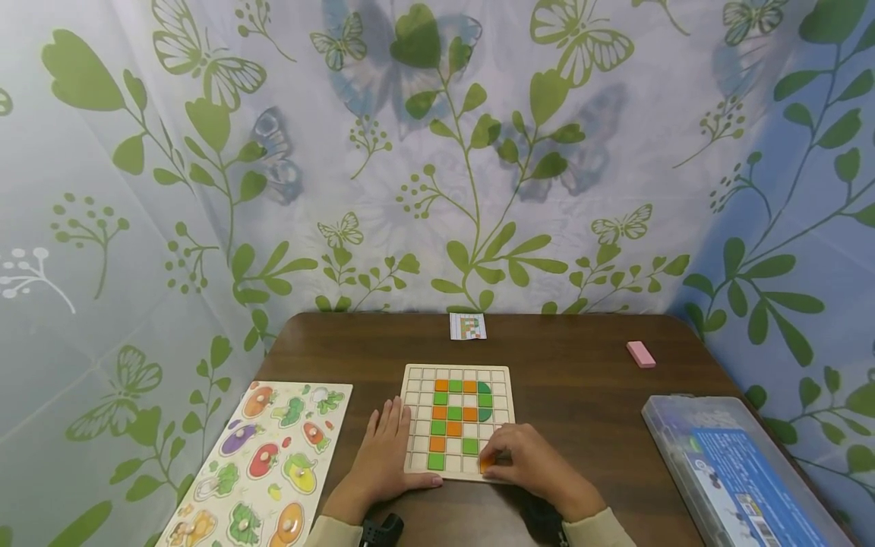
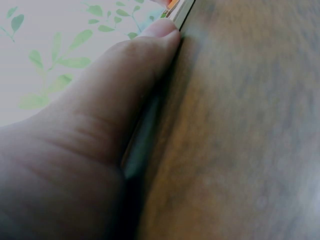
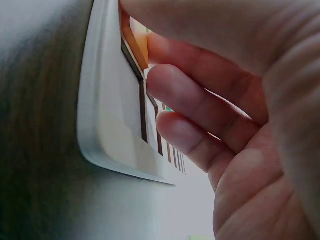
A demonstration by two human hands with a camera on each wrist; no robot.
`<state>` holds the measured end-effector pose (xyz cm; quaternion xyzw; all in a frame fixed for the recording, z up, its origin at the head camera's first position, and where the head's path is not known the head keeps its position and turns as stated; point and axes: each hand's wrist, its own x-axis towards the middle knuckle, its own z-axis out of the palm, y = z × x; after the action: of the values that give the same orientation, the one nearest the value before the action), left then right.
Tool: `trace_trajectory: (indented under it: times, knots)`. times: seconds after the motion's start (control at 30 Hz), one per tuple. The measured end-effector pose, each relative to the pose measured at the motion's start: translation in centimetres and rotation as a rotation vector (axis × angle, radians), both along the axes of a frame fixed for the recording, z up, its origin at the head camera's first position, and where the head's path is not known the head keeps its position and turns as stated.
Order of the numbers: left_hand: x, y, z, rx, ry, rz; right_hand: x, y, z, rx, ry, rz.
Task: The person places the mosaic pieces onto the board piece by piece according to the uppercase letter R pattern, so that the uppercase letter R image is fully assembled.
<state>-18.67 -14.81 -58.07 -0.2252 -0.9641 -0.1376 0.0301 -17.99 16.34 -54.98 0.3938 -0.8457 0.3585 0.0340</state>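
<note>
A square wooden grid board (image 1: 418,461) lies on the table, with orange and green tiles set in a letter-like pattern. Two dark green curved pieces (image 1: 484,414) sit at the pattern's right side. My left hand (image 1: 384,448) rests along the board's left edge, fingers straight and thumb (image 2: 160,32) stretched by the near edge. At the near right part of the board, my right hand (image 1: 529,460) pinches an orange tile (image 1: 486,463) between thumb and fingers. In the right wrist view this orange tile (image 3: 137,42) is right at the grid, partly hidden by the thumb.
A vegetable knob puzzle (image 1: 338,391) lies at the left. A small pattern card (image 1: 468,327) is at the table's far edge. To the right are a pink block (image 1: 641,355) and a clear plastic case (image 1: 673,441) with a blue label. A patterned curtain (image 1: 478,190) hangs behind.
</note>
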Motion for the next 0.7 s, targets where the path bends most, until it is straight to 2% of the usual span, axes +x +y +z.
trace_trajectory:
  times: [0.17,0.47,0.7]
  knots:
    - [0.02,0.01,-0.11,0.008,0.019,-0.006,-0.04,0.09,-0.06,-0.001,0.002,0.005]
    - [0.26,0.11,0.41,0.002,0.028,-0.015,-0.08,0.10,0.13,-0.025,0.055,0.033]
    - [0.17,-0.05,0.08,-0.008,0.027,-0.008,-0.09,-0.08,0.17,-0.025,0.073,0.023]
